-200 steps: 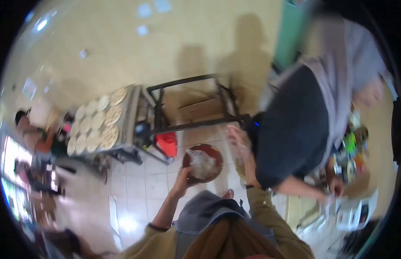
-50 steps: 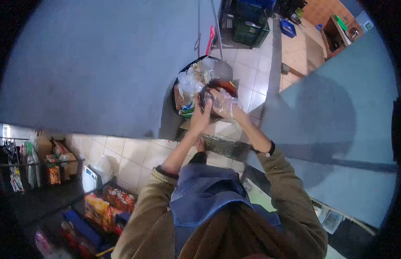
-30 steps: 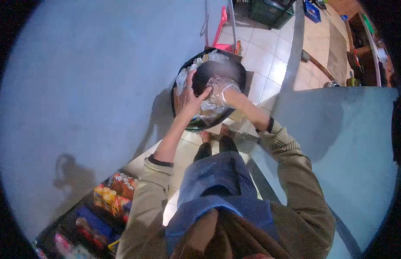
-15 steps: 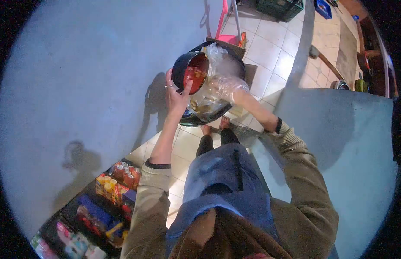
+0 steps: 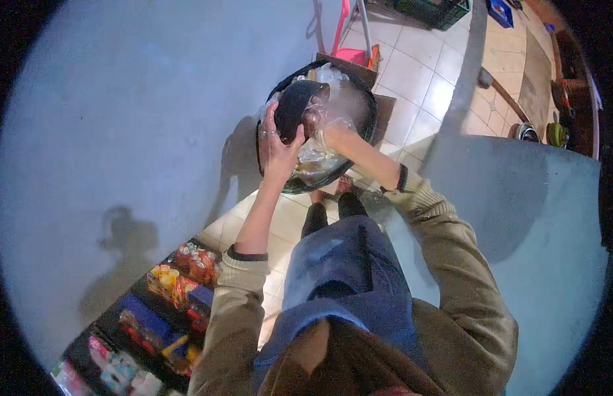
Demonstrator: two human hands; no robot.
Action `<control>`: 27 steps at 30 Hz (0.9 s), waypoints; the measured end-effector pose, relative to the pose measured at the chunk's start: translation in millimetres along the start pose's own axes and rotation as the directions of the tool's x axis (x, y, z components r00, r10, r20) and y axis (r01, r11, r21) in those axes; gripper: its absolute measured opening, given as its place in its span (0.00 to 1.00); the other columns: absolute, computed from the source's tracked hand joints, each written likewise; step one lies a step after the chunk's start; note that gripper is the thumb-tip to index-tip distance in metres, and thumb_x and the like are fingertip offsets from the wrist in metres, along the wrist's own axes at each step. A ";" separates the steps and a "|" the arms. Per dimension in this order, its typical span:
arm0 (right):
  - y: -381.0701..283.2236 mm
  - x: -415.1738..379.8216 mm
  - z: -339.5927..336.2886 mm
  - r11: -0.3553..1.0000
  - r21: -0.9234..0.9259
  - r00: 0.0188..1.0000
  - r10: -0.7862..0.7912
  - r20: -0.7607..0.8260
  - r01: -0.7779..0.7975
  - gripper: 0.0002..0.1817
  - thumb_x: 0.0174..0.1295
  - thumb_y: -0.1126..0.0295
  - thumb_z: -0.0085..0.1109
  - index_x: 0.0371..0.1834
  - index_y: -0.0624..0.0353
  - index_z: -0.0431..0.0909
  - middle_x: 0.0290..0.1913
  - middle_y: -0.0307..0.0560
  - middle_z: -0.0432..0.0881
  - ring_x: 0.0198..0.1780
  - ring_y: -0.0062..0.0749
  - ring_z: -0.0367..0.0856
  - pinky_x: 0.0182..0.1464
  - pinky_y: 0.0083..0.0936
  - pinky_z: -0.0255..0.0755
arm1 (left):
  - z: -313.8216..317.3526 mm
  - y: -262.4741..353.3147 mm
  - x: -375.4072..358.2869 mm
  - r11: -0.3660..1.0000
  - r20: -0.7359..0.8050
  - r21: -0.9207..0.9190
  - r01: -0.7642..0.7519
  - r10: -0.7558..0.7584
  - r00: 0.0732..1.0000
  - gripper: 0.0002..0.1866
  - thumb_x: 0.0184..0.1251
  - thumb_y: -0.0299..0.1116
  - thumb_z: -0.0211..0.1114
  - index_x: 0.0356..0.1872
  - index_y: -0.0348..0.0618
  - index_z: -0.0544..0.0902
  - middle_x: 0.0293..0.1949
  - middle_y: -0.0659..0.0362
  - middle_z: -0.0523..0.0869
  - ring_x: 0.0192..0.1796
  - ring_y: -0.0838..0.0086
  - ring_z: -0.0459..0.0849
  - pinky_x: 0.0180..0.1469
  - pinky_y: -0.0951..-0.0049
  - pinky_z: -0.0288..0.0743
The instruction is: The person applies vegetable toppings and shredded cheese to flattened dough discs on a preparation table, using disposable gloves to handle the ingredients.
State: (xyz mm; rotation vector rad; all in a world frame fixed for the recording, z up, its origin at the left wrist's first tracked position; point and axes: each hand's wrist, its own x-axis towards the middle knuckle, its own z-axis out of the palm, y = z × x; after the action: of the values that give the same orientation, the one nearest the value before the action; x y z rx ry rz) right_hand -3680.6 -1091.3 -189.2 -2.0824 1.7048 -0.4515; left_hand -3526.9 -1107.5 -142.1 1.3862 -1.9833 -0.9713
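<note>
My left hand point(image 5: 279, 150) grips a bowl point(image 5: 298, 107) that is black outside, thumb near its rim and fingers along its far side. The bowl is tipped steeply to the right, its mouth facing my right hand point(image 5: 338, 132). Clear plastic covers that hand, which is at the bowl's mouth; its fingers are hidden. Below both hands stands a round black bin point(image 5: 370, 109) holding crumpled clear plastic bags point(image 5: 314, 157) and scraps. A blurred patch hides part of the bin's right side.
Behind the bin are a pink dustpan point(image 5: 351, 55) and a cardboard piece point(image 5: 346, 71). A green crate point(image 5: 438, 12) sits on the tiles at the back. Packaged goods point(image 5: 164, 280) fill a dark rack at lower left. A blue-grey surface point(image 5: 517, 198) lies to my right.
The bowl has tipped further over the bin, so its red inside and the food scraps in it are mostly out of sight. My right hand has moved left to its mouth.
</note>
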 end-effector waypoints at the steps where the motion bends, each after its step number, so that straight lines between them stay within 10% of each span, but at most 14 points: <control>1: 0.4 -5.0 1.3 0.999 0.049 1.000 -0.001 -0.021 0.002 0.19 0.57 0.67 0.48 0.53 0.52 0.74 0.58 0.51 0.73 0.61 0.46 0.68 0.65 0.44 0.57 | -0.2 2.0 1.9 1.000 0.002 -0.005 -0.007 0.007 1.000 0.36 0.59 0.34 0.64 0.66 0.45 0.54 0.59 0.46 0.68 0.59 0.58 0.70 0.61 0.63 0.65; 8: 2.4 -9.8 -30.4 0.977 -0.194 0.921 -0.008 0.388 0.090 0.17 0.56 0.68 0.49 0.49 0.49 0.76 0.51 0.48 0.78 0.56 0.44 0.73 0.64 0.43 0.59 | 8.9 -15.2 10.7 0.996 -0.072 0.076 -0.039 0.044 0.996 0.36 0.56 0.39 0.65 0.64 0.48 0.58 0.59 0.46 0.69 0.59 0.51 0.70 0.59 0.58 0.66; 11: 28.4 -28.4 -18.3 0.995 0.055 0.980 -0.086 0.178 0.078 0.15 0.56 0.68 0.49 0.47 0.51 0.76 0.46 0.46 0.81 0.54 0.43 0.76 0.62 0.43 0.61 | 3.6 -16.1 11.1 0.995 -0.109 0.068 0.072 -0.064 0.992 0.34 0.59 0.36 0.64 0.65 0.50 0.56 0.58 0.44 0.69 0.57 0.54 0.73 0.59 0.61 0.67; 14: 36.7 -21.6 -9.0 0.992 -0.001 0.941 0.124 0.314 -0.130 0.16 0.57 0.68 0.50 0.49 0.50 0.76 0.48 0.48 0.79 0.54 0.41 0.75 0.61 0.44 0.62 | -3.8 -12.0 15.9 0.999 -0.140 0.036 -0.019 0.024 0.990 0.35 0.59 0.40 0.64 0.65 0.48 0.57 0.58 0.44 0.69 0.57 0.53 0.73 0.59 0.60 0.66; 20: 35.4 8.7 -10.6 0.937 -0.284 0.907 -0.289 -0.307 0.202 0.17 0.60 0.60 0.48 0.49 0.50 0.78 0.47 0.51 0.80 0.50 0.42 0.77 0.55 0.34 0.67 | 0.2 -3.8 16.1 0.986 -0.123 0.158 -0.051 0.071 0.990 0.35 0.59 0.40 0.64 0.64 0.46 0.58 0.58 0.44 0.69 0.57 0.53 0.73 0.59 0.59 0.66; 23: 24.7 10.7 -11.2 0.913 -0.398 0.986 -0.139 -0.086 0.094 0.17 0.59 0.62 0.48 0.50 0.52 0.76 0.58 0.48 0.74 0.58 0.39 0.72 0.60 0.45 0.63 | 4.9 -4.3 13.2 0.996 -0.079 0.089 0.004 0.003 0.997 0.36 0.57 0.39 0.65 0.64 0.47 0.57 0.59 0.45 0.68 0.59 0.53 0.70 0.60 0.59 0.65; 27: 20.4 2.0 13.7 0.991 -0.114 0.997 0.072 0.038 -0.068 0.17 0.58 0.63 0.49 0.48 0.56 0.77 0.55 0.53 0.75 0.54 0.43 0.75 0.56 0.42 0.67 | 6.5 -4.1 14.9 0.996 -0.129 -0.053 0.073 -0.079 0.988 0.36 0.56 0.37 0.65 0.64 0.47 0.57 0.60 0.45 0.67 0.61 0.56 0.69 0.62 0.61 0.63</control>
State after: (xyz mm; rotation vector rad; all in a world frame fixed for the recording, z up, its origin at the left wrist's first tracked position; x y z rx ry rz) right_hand -3690.7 -1095.2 -211.3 -2.0863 1.8107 -0.2937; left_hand -3534.5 -1120.8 -149.0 1.4696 -1.8117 -0.9303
